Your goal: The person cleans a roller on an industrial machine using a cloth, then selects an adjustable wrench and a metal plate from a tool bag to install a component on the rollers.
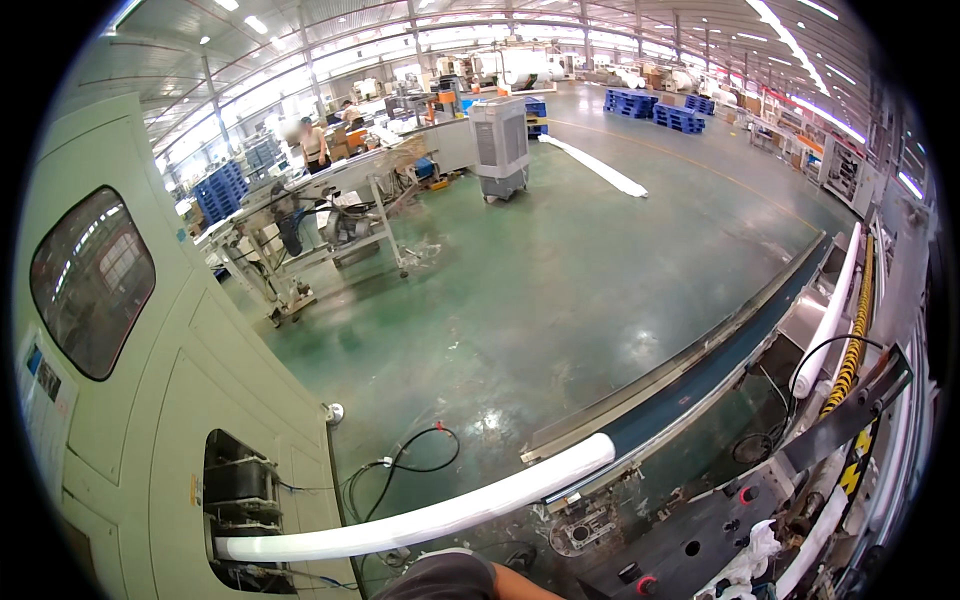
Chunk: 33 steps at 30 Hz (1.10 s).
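Note:
Neither of my hands shows in the picture. Only a dark sleeve (440, 578) and a bit of bare arm (515, 584) enter at the lower edge; where that arm ends is hidden. Just beyond the sleeve lies a long white roll (420, 525). One end of the roll sits in a dark opening (232, 470) in the pale green machine cabinet (190, 350). Its other end rests by the near end of a dark conveyor belt (680, 395). Whether a hand touches the roll cannot be seen.
Black cable (385, 463) loops across the green floor near the cabinet. At right, another white roll (830, 315) lies along a machine beside a yellow-black striped bar (858, 330). Farther off stand a grey air cooler (500, 145), a wheeled machine frame (340, 220), blue pallets (678, 118) and a person (313, 147).

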### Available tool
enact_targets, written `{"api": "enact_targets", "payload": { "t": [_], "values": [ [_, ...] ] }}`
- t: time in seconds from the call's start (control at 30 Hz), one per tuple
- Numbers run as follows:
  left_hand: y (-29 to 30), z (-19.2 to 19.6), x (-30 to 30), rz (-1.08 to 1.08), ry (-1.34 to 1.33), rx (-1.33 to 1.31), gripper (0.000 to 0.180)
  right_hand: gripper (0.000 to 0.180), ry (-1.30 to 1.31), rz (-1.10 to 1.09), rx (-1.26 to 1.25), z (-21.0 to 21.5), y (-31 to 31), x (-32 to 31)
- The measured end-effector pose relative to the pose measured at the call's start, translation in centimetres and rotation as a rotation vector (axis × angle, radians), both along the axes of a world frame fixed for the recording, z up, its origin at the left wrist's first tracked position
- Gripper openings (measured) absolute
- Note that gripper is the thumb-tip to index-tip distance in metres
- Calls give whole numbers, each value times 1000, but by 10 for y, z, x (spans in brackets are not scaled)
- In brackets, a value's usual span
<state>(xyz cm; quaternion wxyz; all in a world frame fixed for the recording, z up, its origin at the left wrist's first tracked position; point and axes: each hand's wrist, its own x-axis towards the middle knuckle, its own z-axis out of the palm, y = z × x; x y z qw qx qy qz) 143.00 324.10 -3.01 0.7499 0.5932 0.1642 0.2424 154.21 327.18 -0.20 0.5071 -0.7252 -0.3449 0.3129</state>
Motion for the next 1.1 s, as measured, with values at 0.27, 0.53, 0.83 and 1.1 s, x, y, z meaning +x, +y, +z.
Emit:
{"api": "enact_targets", "payload": {
  "t": [0.27, 0.53, 0.83, 1.1],
  "values": [
    [25, 57, -63, -429, -181, -268, 42, 53, -104, -180, -15, -29, -42, 40],
    [33, 82, -62, -517, 42, -121, 32, 69, -517, -157, -257, -37, -60, 44],
    [49, 75, -78, 305, 229, -770, 32, 45, -822, -161, 0, -31, -21, 39],
    [67, 85, -67, 595, 118, -768, 21, 33, -804, 65, -4, -16, -13, 34]
  ]
}}
